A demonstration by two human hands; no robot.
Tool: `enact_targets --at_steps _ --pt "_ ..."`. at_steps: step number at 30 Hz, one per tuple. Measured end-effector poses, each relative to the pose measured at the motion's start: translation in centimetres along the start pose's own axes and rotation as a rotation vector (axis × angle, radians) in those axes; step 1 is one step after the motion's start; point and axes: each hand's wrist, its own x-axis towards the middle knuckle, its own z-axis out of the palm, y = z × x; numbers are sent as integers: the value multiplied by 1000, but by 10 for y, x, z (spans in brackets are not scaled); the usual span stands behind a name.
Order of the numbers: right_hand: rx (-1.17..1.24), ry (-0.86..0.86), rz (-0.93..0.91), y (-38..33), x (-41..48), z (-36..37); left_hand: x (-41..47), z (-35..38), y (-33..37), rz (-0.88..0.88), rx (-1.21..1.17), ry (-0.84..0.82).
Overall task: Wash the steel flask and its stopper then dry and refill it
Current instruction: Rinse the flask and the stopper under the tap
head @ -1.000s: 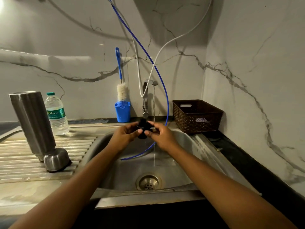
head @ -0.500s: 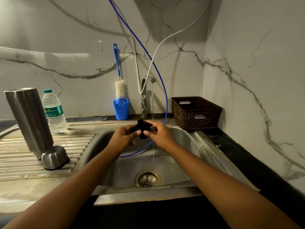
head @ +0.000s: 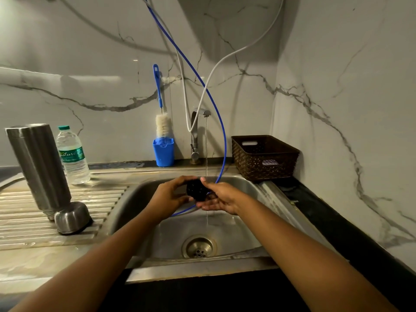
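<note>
The black stopper (head: pixel 196 189) is held over the sink basin (head: pixel 252 224) between both hands, under a thin stream of water from the tap (head: pixel 203 114). My left hand (head: pixel 167 198) grips its left side; my right hand (head: pixel 219 198) cups it from the right and below. The tall steel flask (head: pixel 37 167) stands upside down on the ribbed drainboard (head: pixel 22 212) at the left, apart from my hands. Its steel cup lid (head: pixel 72 217) lies beside the flask's base.
A plastic water bottle (head: pixel 73 155) stands behind the flask. A blue holder (head: pixel 163 152) with a bottle brush (head: pixel 163 126) sits by the tap. A brown basket (head: pixel 264 156) is at the right. A blue hose (head: pixel 219 122) hangs into the sink behind my hands. The drain (head: pixel 199 247) lies below.
Both hands have turned the stopper under the running water; my right hand has shifted lower, beneath it. The flask and lid have not moved.
</note>
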Motion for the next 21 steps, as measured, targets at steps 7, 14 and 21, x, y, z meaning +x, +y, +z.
enact_targets --at_steps 7,14,21 --pt "3 55 -228 -3 3 -2 3 -4 5 -273 -554 15" --pt "-219 166 -473 -16 -3 13 6 -9 20 -142 -577 106" --pt "-441 132 -384 2 1 12 1 0 4 -202 -317 -41"
